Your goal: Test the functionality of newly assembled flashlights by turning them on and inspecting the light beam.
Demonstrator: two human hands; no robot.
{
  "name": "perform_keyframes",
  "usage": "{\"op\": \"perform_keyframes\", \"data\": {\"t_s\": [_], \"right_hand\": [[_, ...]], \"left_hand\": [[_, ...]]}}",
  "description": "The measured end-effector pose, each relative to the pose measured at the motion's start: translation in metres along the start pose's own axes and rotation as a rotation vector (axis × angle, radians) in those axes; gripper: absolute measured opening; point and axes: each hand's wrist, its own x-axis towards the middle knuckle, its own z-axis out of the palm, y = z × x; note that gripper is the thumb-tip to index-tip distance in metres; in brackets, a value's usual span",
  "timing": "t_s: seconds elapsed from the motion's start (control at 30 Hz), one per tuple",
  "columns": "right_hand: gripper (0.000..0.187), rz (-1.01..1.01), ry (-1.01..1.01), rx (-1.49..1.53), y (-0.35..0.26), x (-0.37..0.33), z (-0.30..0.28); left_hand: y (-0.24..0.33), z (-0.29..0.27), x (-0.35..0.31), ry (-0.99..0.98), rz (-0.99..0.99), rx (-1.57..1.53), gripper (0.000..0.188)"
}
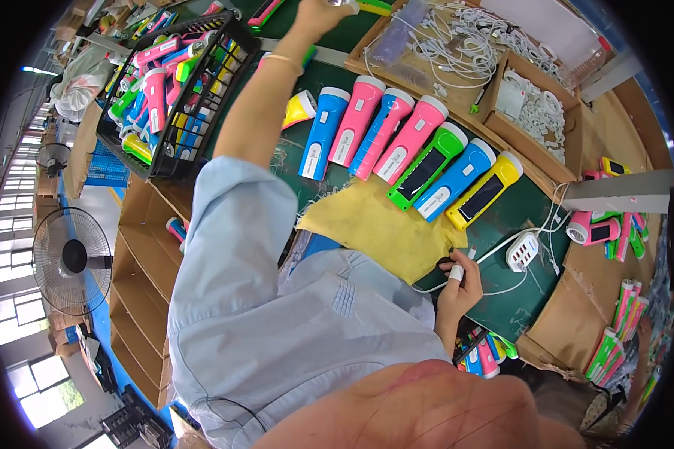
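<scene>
7 rigid-looking plastic flashlights with flared heads lie side by side across the green workbench (520, 303): a blue flashlight (323, 135) at the left end, a pink flashlight (358, 123), a pink-and-blue flashlight (382, 135), a second pink flashlight (412, 138), a green flashlight with a dark panel (427, 166), a second blue flashlight (457, 179), and a yellow flashlight with a dark panel (485, 191) at the right end. A soft yellow cloth (374, 224) lies on the near side of the row.

The left hand (320, 19) is far forward at the upper edge, with something pale at the fingertips; the fingers are cut off, so I cannot tell how far they open or what they hold. The right hand (459, 288) is beside the cloth, fingers bent inward with the tips close together at a white cable; whether they grip it or only touch it, I cannot tell. A white multi-port charger (522, 253) sits near.

Each flashlight should be light, stiff and rather slippery, best taken around the narrow body behind the head, sparing the lens and any dark panel. The cable should bend easily; its plug is the surer hold.
</scene>
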Motion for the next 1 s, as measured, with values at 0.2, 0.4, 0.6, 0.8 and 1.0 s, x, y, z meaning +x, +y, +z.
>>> {"op": "perform_keyframes", "data": {"t_s": [0.2, 0.4, 0.6, 0.8, 1.0], "right_hand": [[0.022, 0.009, -0.071, 0.174, 0.001, -0.003, -0.007], [0.05, 0.264, -0.388, 0.683, -0.021, 0.018, -0.015], [0.054, 0.552, -0.727, 0.815, -0.019, 0.028, -0.012], [0.031, -0.034, -0.104, 0.162, -0.044, -0.013, -0.009], [0.025, -0.139, -0.285, 0.134, 0.002, -0.032, 0.001]], "left_hand": [[0.117, -0.078, -0.034, -0.215, -0.091, -0.857, 0.041], [0.185, -0.048, -0.145, -0.58, -0.322, -1.21, 0.041], [0.208, 0.001, -0.235, -0.734, -0.499, -1.403, 0.068], [0.216, 0.003, -0.286, -0.739, -0.21, -1.54, 0.077], [0.23, 0.007, -0.307, -0.676, -0.841, -1.494, 0.044]]}}
